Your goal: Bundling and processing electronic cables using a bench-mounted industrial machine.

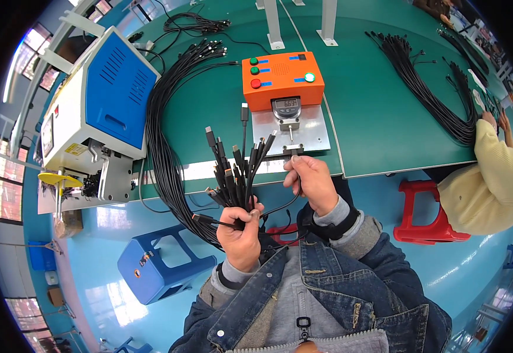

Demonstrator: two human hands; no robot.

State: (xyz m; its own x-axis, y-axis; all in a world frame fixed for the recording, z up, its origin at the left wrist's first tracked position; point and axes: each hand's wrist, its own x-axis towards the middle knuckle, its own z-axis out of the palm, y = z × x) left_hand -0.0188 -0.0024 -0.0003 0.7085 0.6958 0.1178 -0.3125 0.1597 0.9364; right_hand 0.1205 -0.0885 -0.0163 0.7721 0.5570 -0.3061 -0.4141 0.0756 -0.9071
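My left hand is closed round a bundle of black cables, their metal-tipped plugs fanning upward. My right hand pinches the end of one black cable at a small dark fixture on a metal plate. How far the plug sits in the fixture is hidden by my fingers. Behind the fixture, a round grey gauge with a digital display is fixed to the front of an orange box. The box carries green and red buttons, and one button glows.
A thick bunch of black cables curves over the table's left side beside a blue and white machine. More cables lie on the green table at right, near a co-worker's yellow sleeve. Blue and red stools stand below.
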